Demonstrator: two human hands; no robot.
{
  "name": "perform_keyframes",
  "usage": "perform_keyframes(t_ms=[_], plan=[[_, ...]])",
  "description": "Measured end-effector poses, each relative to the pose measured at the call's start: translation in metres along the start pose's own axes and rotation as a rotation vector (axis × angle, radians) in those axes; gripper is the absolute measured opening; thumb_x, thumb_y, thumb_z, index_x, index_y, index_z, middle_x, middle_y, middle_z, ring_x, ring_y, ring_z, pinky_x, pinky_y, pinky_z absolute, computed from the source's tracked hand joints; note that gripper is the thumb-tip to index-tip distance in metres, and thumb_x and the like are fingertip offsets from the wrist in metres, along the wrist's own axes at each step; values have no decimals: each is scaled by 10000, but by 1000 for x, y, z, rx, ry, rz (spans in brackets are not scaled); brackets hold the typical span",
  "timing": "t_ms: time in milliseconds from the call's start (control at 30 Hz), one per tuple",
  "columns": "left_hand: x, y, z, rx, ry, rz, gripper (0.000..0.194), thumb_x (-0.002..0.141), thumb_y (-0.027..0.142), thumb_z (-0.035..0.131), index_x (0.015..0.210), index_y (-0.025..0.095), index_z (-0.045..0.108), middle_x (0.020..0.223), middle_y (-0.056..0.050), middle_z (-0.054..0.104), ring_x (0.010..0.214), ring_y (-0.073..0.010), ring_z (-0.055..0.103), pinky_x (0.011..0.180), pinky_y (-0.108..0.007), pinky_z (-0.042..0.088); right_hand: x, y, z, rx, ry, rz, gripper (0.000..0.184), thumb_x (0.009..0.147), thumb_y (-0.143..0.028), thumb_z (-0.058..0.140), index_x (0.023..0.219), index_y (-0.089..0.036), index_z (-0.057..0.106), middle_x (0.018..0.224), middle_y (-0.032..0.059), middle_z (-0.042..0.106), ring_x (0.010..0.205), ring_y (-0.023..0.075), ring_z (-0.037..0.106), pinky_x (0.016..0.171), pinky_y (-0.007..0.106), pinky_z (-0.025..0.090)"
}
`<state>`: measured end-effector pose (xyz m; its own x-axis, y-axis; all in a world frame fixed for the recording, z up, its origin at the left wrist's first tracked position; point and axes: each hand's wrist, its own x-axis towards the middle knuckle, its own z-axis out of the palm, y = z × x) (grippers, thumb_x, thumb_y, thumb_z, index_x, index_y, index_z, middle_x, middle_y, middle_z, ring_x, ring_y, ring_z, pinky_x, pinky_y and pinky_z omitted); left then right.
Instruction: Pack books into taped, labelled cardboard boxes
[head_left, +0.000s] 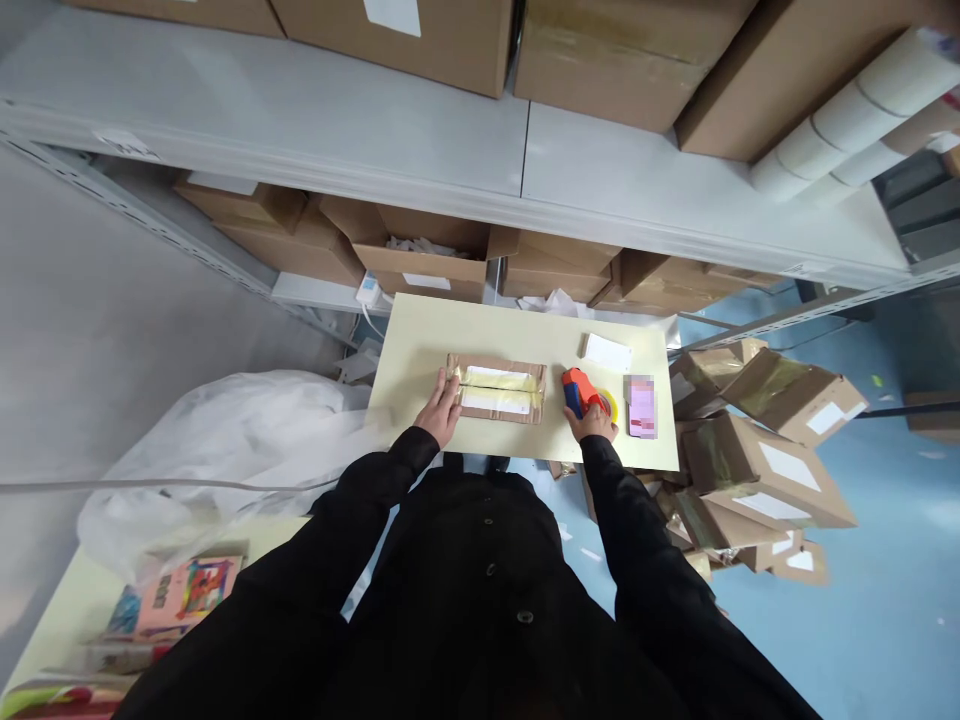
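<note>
A small flat cardboard box (487, 413) lies on the pale table (435, 325), with yellowish tape running lengthwise over the white label on its top. My left hand (440, 412) rests at the box's left end, fingers stretched out against it. To the right of the box, my right hand (592, 422) is wrapped round a red and blue tape dispenser (580, 388). A yellow tape roll shows beside its fingers. The dispenser is apart from the box, near the table's front edge.
A white stack of labels (607, 352) and a pink phone (642, 408) lie on the table's right part. Behind stands a shelf (450, 130) loaded with cartons. Taped parcels (765, 470) are piled on the floor at right. White plastic wrap (225, 430) bulges at left.
</note>
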<state>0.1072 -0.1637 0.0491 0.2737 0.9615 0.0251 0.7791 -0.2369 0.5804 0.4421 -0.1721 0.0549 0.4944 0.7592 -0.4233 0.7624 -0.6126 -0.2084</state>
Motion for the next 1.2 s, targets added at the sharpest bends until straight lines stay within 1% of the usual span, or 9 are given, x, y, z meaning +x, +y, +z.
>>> perform_keyframes(t_ms=[167,300,433,533,667,767,867,1000,1200], plan=[[0,6,-9,-24,-31,-17,576,909,309,376,1454,171,248,1538,-142,159,1354,-271,324,984,-348,439,10,10,6,8,-36,3,352,804,-320,490,1075,-103,550,942,155,639,958,278,582,943,480,288],[-2,10,-9,-58,-32,-7,585,895,305,403,1448,174,266,1534,-131,182,1336,-259,360,983,-337,442,9,11,-34,147,59,-86,328,829,-378,385,994,-148,550,891,106,634,846,230,577,754,343,418],[-5,14,-2,-94,-40,11,589,877,289,423,1434,151,294,1526,-150,196,1338,-260,357,1014,-357,415,-9,-19,-85,516,174,-386,321,820,-455,358,697,-193,497,560,9,482,568,166,459,531,276,363],[-5,14,-3,-120,-51,22,596,864,279,443,1425,134,303,1521,-162,205,1360,-258,316,1045,-379,385,-24,-64,-102,633,32,-645,436,800,-550,416,532,-207,391,491,-21,347,502,117,349,476,254,296],[-2,20,-18,-155,-38,-15,564,790,243,548,1335,154,433,1491,-144,288,1359,-264,318,1066,-400,374,-27,-105,-97,503,-257,-772,524,743,-644,485,495,-190,401,480,-44,302,485,84,294,458,235,249],[5,37,-35,-236,145,-110,555,729,242,624,1260,146,494,1480,-154,296,1359,-297,308,1055,-432,386,-21,-109,-88,456,-301,-762,552,726,-682,480,490,-187,421,470,-50,300,480,82,294,456,234,244],[23,64,-48,-568,266,-262,556,756,297,628,1269,154,469,1394,-162,426,1229,-263,488,931,-389,495,-15,-102,-86,475,-349,-782,557,725,-690,477,489,-189,416,474,-52,300,483,83,295,459,235,245],[52,89,-49,-1043,58,-567,428,825,336,581,1197,128,542,1030,-116,673,897,-178,665,728,-284,557,-13,-97,-87,507,-380,-804,552,721,-681,491,483,-193,391,479,-55,293,478,79,282,460,235,227],[64,89,-43,-999,37,-637,152,782,248,616,830,130,698,620,-1,645,543,-100,611,514,-208,524,-20,-97,-88,507,-370,-819,553,720,-682,484,479,-196,380,481,-56,284,478,79,278,460,235,234]])
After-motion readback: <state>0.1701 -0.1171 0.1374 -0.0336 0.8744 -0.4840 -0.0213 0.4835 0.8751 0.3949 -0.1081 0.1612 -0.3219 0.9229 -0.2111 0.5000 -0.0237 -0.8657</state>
